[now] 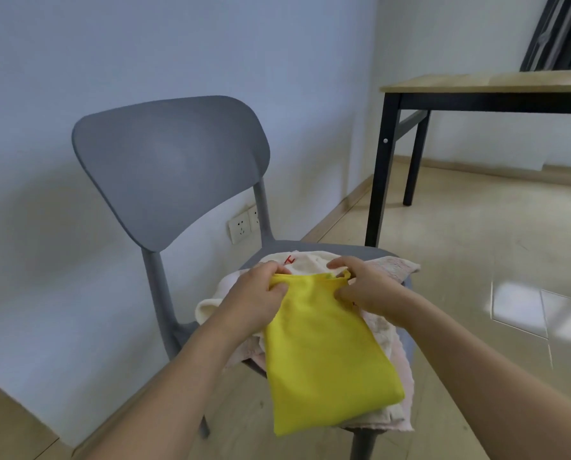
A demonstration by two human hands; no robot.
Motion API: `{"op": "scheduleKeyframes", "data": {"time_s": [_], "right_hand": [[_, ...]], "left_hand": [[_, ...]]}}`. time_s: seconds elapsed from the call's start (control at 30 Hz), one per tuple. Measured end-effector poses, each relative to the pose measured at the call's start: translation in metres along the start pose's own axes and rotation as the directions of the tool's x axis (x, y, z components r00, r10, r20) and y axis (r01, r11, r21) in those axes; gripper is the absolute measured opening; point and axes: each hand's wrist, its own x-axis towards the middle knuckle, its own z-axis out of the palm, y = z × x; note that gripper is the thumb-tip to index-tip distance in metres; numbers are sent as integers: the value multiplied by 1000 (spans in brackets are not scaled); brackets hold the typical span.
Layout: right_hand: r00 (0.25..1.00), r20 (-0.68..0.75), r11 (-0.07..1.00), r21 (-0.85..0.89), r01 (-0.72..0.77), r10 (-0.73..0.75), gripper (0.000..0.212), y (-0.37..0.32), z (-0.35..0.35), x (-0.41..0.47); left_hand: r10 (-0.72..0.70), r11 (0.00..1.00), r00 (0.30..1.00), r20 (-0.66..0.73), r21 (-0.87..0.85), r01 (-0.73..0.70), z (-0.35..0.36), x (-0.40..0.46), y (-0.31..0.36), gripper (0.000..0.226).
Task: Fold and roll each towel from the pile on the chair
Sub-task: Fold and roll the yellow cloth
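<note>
A yellow towel (324,356), folded into a long strip, lies on top of a pile of cream and pink towels (387,270) on the grey chair (171,167). My left hand (261,293) pinches the far left corner of the yellow towel. My right hand (360,283) grips its far right corner, where the edge bunches up. The near end of the strip hangs past the seat's front edge. Most of the seat is hidden under the pile.
A wooden table with black legs (387,144) stands to the right behind the chair. The wall with a socket plate (241,227) is close behind the chair. Glossy tiled floor (476,260) spreads to the right.
</note>
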Motion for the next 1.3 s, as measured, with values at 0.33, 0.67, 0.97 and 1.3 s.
{"op": "scheduleKeyframes", "data": {"time_s": [0.33, 0.67, 0.97, 1.3], "right_hand": [[970, -39, 944, -242, 224, -240, 14, -16, -33, -72], [909, -160, 801, -547, 242, -384, 19, -35, -61, -173], [868, -153, 847, -348, 401, -473, 23, -26, -58, -200], [869, -95, 818, -401, 413, -486, 27, -17, -59, -212]], "left_hand": [[298, 952, 951, -81, -45, -302, -28, -60, 50, 25], [504, 864, 819, -273, 157, -479, -13, -138, 83, 31], [528, 849, 743, -412, 239, -471, 0, -152, 95, 30], [485, 857, 803, -346, 372, -358, 5, -154, 99, 41]]}}
